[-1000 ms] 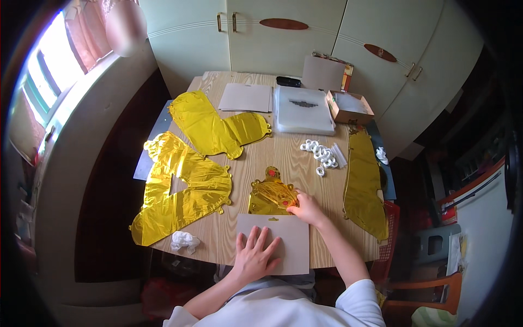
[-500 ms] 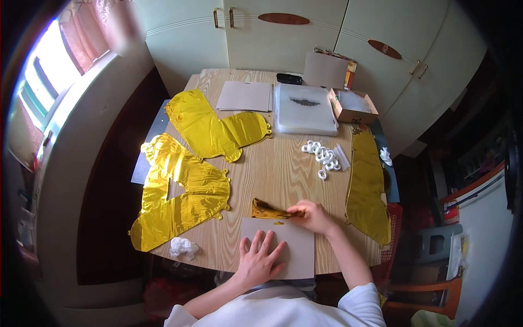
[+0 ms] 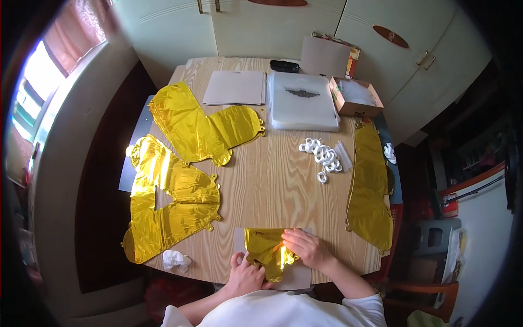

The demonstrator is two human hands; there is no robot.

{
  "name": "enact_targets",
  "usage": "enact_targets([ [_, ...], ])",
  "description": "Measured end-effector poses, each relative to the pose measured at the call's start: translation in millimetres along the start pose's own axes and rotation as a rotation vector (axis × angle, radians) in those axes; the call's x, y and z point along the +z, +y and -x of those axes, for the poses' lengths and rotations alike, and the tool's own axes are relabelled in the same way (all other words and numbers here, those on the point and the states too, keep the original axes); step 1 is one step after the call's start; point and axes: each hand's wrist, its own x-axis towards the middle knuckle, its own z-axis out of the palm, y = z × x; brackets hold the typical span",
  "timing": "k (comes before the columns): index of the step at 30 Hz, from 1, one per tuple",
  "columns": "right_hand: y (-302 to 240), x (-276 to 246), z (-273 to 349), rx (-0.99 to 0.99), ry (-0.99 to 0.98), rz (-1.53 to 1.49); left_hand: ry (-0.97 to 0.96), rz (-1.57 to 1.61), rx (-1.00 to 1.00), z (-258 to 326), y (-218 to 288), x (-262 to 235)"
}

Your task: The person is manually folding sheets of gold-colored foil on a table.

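Right hand and left hand both gripping one folded gold foil balloon; three others flat.

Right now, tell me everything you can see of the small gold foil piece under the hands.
The gold foil piece is shiny, crinkled metallic film, folded or bunched rather than flat, with bright glare near its right edge. It lies on a grey card at the near edge of the wooden table. The right hand presses on its right side; the left hand touches its lower left edge.
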Motion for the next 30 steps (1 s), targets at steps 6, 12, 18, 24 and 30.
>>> enact_targets([
  [6, -0.5, -3.5, -3.8, 0.008, -0.008, -0.010, 0.216, 0.193, 0.044, -4.0, -24.9, -27.3],
  [12, 2.7, 1.4, -3.2, 0.023, -0.001, -0.010, 0.259, 0.204, 0.003, -38.2, -51.3, -61.6],
  [18, 1.1, -2.0, -4.7, 0.032, -0.028, 0.000, -0.017, 0.109, 0.121, -69.0, -42.5, -32.1],
  [24, -0.6, -5.1, 1.1, 0.061, -0.076, -0.055, -0.023, 0.009, 0.122, -64.0, -39.3, -24.3],
  [30, -0.1, -16.4, 6.5, 0.092, -0.192, -0.189, -0.056, -0.047, 0.108, -62.5, -38.4, -21.7],
])
